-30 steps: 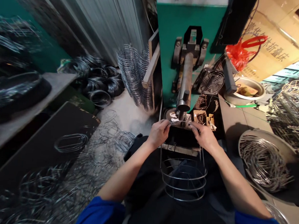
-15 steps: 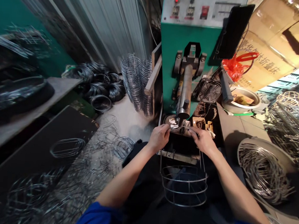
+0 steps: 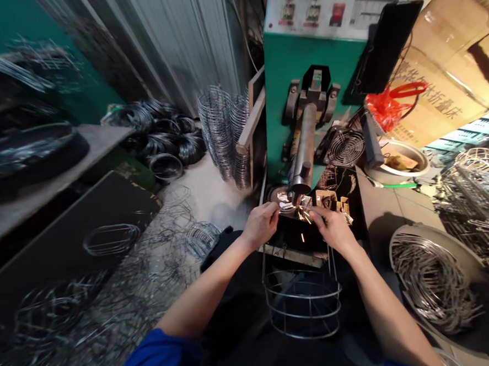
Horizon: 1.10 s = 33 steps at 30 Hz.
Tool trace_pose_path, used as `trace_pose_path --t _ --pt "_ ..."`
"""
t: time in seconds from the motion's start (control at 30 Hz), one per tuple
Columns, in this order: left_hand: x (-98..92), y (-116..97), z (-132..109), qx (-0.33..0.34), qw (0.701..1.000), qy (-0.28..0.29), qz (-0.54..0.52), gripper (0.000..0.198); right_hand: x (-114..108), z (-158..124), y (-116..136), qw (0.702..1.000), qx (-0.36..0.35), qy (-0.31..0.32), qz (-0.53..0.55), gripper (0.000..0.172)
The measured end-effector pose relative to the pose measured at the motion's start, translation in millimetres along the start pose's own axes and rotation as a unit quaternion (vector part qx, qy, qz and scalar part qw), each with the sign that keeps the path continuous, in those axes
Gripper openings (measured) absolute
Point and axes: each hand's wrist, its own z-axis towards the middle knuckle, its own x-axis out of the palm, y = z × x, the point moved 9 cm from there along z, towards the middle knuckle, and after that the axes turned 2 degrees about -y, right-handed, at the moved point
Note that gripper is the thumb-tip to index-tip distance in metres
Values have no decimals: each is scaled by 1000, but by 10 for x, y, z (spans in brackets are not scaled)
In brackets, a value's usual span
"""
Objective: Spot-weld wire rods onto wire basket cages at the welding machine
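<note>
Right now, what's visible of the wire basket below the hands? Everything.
The wire basket is an open frame of silvery, metal-looking wire: stacked curved rings joined by thin cross wires, a long straight wire rising at each side. It shows against dark clothing; whether it touches that is unclear. Its side wires reach up towards the left hand and right hand, which appear to pinch its top end.

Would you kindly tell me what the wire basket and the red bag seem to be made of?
Wire basket: metal, probably steel, with a bare silvery finish; its thin rods glint. Red bag: probably thin plastic film, glossy, judging by its crinkles and highlights.
</note>
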Motion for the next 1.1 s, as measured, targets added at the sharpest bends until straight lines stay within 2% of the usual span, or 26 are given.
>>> trace_pose_path --t 0.17,0.37,0.77,1.0,1.1 --pt "-2 -4 18 2 1000 -3 5 21 -23 11 -8 1000 11 -2 13 31" --pt "-4 -9 21 -17 999 21 22 18 6 28 -40 997 20 4 69 34" --pt "-16 -4 2 -13 999 -5 -29 18 47 12 -157 994 49 -11 102 35" --pt "22 45 -17 -28 998 -19 -55 19 62 -18 -196 990 59 -42 124 39" --pt "-28 75 -17 -41 996 -19 -73 19 75 -32 -213 987 60 -57 140 39"
